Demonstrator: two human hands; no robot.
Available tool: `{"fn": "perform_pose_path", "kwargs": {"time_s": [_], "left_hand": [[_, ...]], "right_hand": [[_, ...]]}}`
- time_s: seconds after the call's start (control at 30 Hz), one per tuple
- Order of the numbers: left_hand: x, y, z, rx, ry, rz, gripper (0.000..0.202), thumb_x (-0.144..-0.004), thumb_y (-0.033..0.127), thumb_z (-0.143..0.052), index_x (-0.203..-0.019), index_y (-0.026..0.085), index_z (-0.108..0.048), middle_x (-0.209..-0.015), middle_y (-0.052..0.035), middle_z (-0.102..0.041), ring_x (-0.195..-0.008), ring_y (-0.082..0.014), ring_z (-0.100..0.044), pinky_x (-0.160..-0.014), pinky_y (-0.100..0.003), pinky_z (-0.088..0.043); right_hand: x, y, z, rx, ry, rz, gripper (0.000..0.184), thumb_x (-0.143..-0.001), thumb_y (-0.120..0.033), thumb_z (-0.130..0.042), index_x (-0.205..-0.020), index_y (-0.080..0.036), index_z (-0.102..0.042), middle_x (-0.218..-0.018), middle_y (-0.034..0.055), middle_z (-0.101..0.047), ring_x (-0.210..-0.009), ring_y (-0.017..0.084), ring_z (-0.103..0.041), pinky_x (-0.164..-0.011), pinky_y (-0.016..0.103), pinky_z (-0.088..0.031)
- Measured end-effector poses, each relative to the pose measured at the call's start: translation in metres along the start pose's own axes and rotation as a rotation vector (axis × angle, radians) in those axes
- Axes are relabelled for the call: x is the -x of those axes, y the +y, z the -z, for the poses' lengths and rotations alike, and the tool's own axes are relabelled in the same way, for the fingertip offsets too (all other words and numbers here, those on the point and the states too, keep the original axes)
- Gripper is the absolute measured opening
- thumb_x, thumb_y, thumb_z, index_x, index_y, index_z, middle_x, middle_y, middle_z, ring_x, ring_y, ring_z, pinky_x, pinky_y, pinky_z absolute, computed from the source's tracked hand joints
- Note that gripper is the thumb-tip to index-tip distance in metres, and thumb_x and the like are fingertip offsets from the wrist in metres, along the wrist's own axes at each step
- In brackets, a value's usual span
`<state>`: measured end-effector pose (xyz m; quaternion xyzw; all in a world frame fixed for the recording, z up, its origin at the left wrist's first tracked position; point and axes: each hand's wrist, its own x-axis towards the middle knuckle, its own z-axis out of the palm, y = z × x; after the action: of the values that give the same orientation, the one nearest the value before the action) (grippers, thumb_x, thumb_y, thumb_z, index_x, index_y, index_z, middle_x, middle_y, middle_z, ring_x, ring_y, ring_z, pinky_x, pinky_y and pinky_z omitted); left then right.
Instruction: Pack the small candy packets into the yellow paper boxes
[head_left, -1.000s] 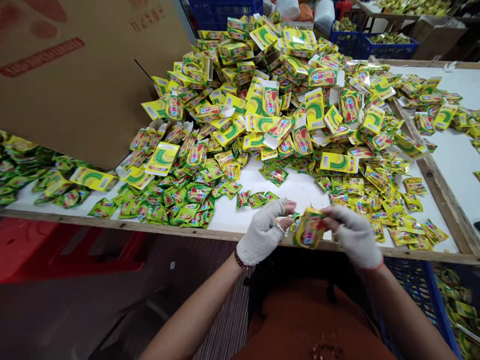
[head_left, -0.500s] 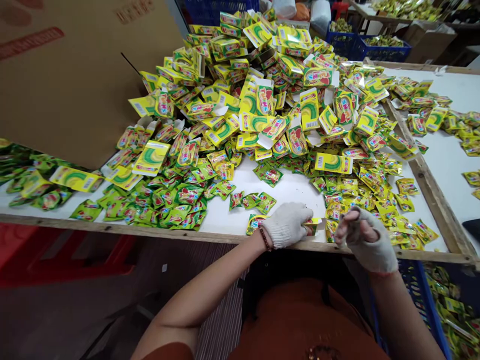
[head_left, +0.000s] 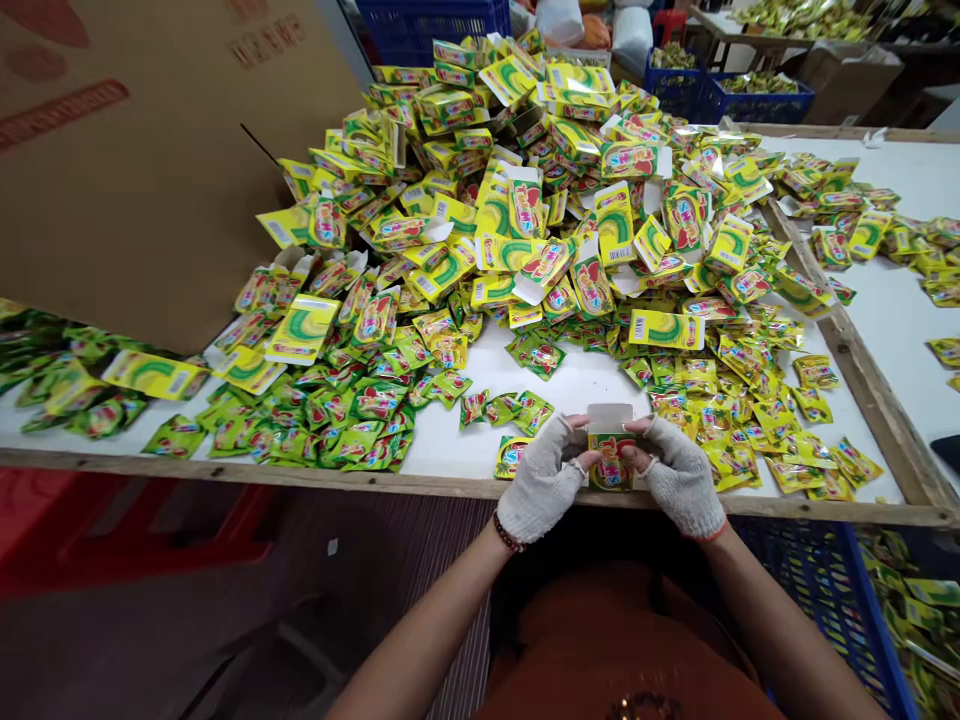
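Note:
A small yellow-green carton [head_left: 610, 458] with its white top flap up stands at the near edge of the white table [head_left: 465, 440]. My left hand [head_left: 541, 478] in a white fingerless glove grips its left side. My right hand [head_left: 679, 475], gloved the same way, grips its right side, thumb on the front. A loose sachet [head_left: 511, 455] lies just left of my left hand. Behind rises a big heap of folded yellow cartons [head_left: 525, 190]. Green sachets [head_left: 337, 415] spread to the left, yellow sachets [head_left: 757, 420] to the right.
A large brown cardboard sheet [head_left: 150, 160] leans at the back left. A wooden rail [head_left: 847, 345] divides this table from a second white table on the right. A blue crate [head_left: 847, 600] with sachets sits low at my right. Blue crates [head_left: 720, 95] stand behind.
One second ago both hands held a carton below the table edge; then the left hand lay on the table with the right hand lifted off. Now both hands grip an open-flapped carton.

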<state>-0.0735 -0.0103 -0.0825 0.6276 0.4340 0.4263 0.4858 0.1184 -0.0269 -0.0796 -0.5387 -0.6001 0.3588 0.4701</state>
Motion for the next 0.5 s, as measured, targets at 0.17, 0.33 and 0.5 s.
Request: {"fn": "perform_pose_path", "kwargs": {"time_s": [0.17,0.33,0.5], "left_hand": [[-0.008,0.014,0.004,-0.220,-0.020,-0.176,0.011,-0.089,0.027,-0.061,-0.094,0.019,-0.067,-0.089,-0.0042,-0.071,-0.085,-0.0167,-0.066,-0.082,-0.030,-0.052],[-0.014,0.019,-0.003,-0.066,0.050,-0.006,0.025,-0.086,0.028,-0.065,-0.109,0.017,-0.061,-0.089,-0.0029,-0.067,-0.081,-0.0150,-0.065,-0.076,-0.027,-0.053],[-0.014,0.021,-0.001,-0.021,-0.031,-0.011,0.021,-0.088,0.028,-0.062,-0.104,0.016,-0.068,-0.093,-0.0053,-0.072,-0.090,-0.0170,-0.067,-0.084,-0.029,-0.052]], "right_hand": [[-0.007,-0.014,0.009,0.121,-0.074,0.055,0.023,-0.092,-0.037,-0.061,-0.075,-0.021,-0.063,-0.066,-0.0002,-0.059,-0.062,0.015,-0.055,-0.060,0.027,-0.048],[-0.012,-0.014,0.005,-0.046,-0.019,0.028,0.028,-0.091,-0.035,-0.062,-0.116,-0.022,-0.061,-0.086,0.0027,-0.070,-0.072,0.017,-0.065,-0.064,0.028,-0.053],[-0.013,-0.024,0.011,0.187,-0.085,0.212,0.020,-0.096,-0.031,-0.055,-0.092,-0.022,-0.072,-0.087,0.0039,-0.075,-0.081,0.019,-0.070,-0.073,0.029,-0.054]]}}
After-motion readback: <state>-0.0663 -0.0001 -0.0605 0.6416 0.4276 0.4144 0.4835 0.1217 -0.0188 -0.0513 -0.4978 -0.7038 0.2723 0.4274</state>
